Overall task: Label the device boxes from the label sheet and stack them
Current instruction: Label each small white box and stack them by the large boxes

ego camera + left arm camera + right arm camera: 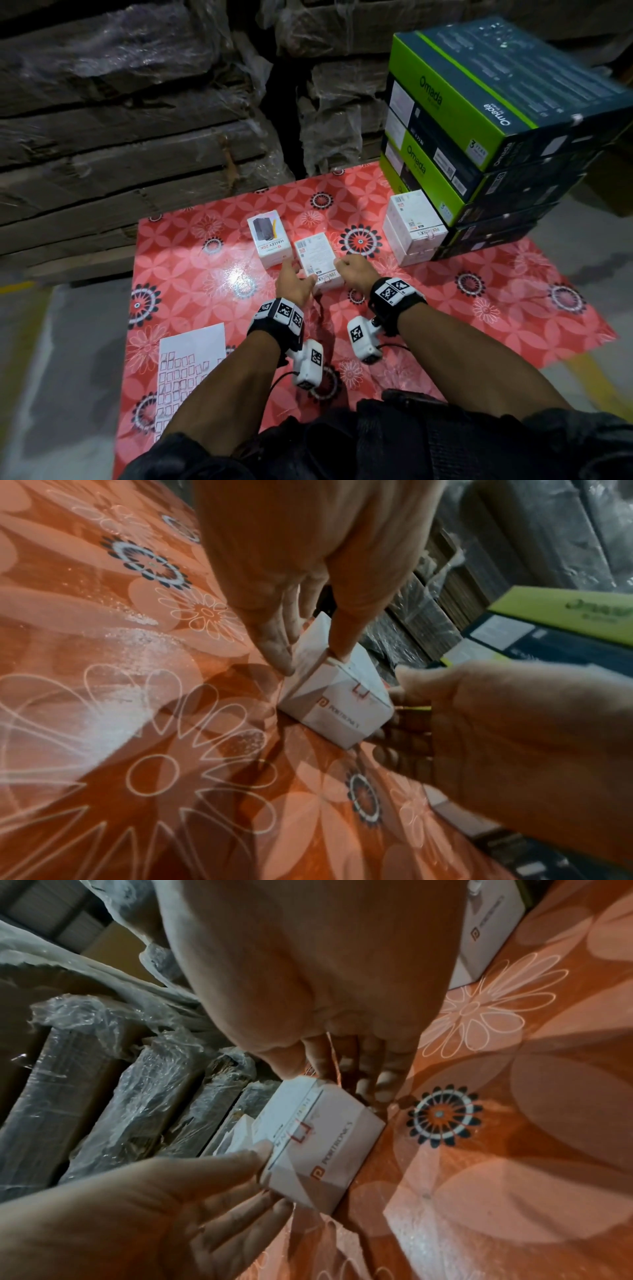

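**Both hands on the white box at mid-mat**

We see the white device box (318, 262) lying flat on the red floral mat (205, 284), its printed face up, just beside a second small box marked HALLEY 20K (269, 241) to its left; the two look close enough to touch, though we cannot tell for certain. The left hand (294, 284) has its fingers against the box's left side and its thumb (342, 631) on the near top edge, so it holds the box; the right hand (354, 269) curls its fingers round the right side, thumb on top, gripping the same box. A stack of two white boxes (414, 229) stands well to the right, against a tall pile of green and dark Omada cartons (479, 113); the label sheet (191, 363) lies near the mat's left front, apart from the hands; plastic-wrapped cardboard (120, 120) fills the background.
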The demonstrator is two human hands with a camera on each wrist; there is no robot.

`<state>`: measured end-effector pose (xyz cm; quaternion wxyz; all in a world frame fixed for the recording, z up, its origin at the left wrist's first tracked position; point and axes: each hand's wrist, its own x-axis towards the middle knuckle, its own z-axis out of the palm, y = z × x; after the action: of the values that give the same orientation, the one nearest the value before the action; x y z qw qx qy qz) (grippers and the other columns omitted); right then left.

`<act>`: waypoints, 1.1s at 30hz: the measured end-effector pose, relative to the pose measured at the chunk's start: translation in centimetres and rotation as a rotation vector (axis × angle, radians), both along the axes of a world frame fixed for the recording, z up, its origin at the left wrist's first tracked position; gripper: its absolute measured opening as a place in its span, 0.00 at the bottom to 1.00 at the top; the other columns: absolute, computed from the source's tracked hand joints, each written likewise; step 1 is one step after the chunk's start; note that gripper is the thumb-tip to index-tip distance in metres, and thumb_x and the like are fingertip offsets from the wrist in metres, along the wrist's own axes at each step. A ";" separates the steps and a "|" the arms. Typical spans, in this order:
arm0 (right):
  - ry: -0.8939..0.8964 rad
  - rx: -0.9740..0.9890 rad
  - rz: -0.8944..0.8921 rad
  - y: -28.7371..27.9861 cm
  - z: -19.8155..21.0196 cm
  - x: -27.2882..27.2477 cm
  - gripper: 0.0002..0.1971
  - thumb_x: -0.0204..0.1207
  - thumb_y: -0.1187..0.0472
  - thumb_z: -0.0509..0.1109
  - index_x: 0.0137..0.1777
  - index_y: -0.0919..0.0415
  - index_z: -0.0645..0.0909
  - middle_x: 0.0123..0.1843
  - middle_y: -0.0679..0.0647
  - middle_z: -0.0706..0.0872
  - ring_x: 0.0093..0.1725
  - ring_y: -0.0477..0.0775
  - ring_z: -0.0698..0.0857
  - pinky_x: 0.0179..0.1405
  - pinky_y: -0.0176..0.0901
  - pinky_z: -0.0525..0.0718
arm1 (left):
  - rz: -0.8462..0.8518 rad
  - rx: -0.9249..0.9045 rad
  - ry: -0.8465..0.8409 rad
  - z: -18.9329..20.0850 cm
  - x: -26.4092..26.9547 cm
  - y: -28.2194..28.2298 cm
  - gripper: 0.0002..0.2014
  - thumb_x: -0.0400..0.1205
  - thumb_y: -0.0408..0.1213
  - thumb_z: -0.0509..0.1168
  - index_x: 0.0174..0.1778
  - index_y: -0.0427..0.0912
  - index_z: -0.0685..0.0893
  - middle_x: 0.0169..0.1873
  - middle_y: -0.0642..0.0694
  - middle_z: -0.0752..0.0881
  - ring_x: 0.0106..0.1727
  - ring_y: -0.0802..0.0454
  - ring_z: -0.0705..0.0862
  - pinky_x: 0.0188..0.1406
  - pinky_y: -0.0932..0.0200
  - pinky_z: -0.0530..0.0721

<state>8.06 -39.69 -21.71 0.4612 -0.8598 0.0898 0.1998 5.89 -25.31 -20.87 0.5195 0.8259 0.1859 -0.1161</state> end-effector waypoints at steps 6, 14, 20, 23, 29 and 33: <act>-0.051 0.120 -0.021 0.0 -0.2 -0.5 0.15 0.87 0.59 0.60 0.52 0.70 0.84 0.47 0.61 0.87 0.48 0.61 0.85 0.49 0.50 0.81 | -0.006 -0.118 0.066 -1.6 1.0 0.6 0.10 0.79 0.27 0.67 0.55 0.34 0.88 0.51 0.34 0.90 0.46 0.40 0.88 0.54 0.39 0.87; -0.187 0.210 -0.091 -0.8 2.3 -0.9 0.27 0.83 0.43 0.59 0.42 0.71 0.80 0.37 0.56 0.81 0.38 0.53 0.79 0.40 0.47 0.75 | 0.127 -0.419 0.144 2.8 1.7 0.0 0.06 0.85 0.36 0.64 0.48 0.37 0.78 0.35 0.45 0.83 0.35 0.51 0.84 0.23 0.60 0.85; -0.264 0.188 -0.113 -1.5 4.0 -1.3 0.19 0.90 0.57 0.58 0.36 0.51 0.79 0.37 0.47 0.84 0.38 0.47 0.81 0.33 0.36 0.75 | 0.114 -0.437 0.149 4.3 2.3 -0.5 0.07 0.84 0.36 0.64 0.50 0.35 0.79 0.36 0.44 0.83 0.34 0.51 0.84 0.27 0.59 0.85; -0.361 0.187 -0.107 -1.7 4.1 -1.3 0.14 0.88 0.55 0.62 0.54 0.62 0.87 0.50 0.57 0.90 0.49 0.56 0.87 0.45 0.45 0.83 | 0.090 -0.418 0.091 4.9 2.6 -1.0 0.07 0.84 0.36 0.65 0.45 0.35 0.79 0.37 0.42 0.85 0.34 0.51 0.84 0.33 0.57 0.86; -0.537 0.176 -0.319 -3.1 5.4 -2.8 0.16 0.86 0.56 0.66 0.68 0.63 0.81 0.61 0.53 0.83 0.56 0.49 0.83 0.56 0.41 0.82 | -0.040 -0.429 -0.126 7.0 3.0 -3.8 0.06 0.84 0.28 0.63 0.53 0.32 0.84 0.37 0.44 0.86 0.33 0.53 0.85 0.27 0.62 0.86; -0.589 0.174 -0.500 -5.3 5.4 -3.6 0.13 0.85 0.58 0.66 0.66 0.61 0.82 0.56 0.50 0.86 0.53 0.48 0.85 0.49 0.31 0.81 | -0.133 -0.368 -0.206 7.8 3.7 -6.8 0.03 0.77 0.33 0.69 0.39 0.45 0.86 0.40 0.42 0.90 0.42 0.39 0.90 0.44 0.37 0.90</act>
<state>4.43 -45.02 -16.32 0.5728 -0.7896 0.1429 -0.1671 9.57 -32.13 -13.03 0.6687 0.7352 0.0526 -0.0973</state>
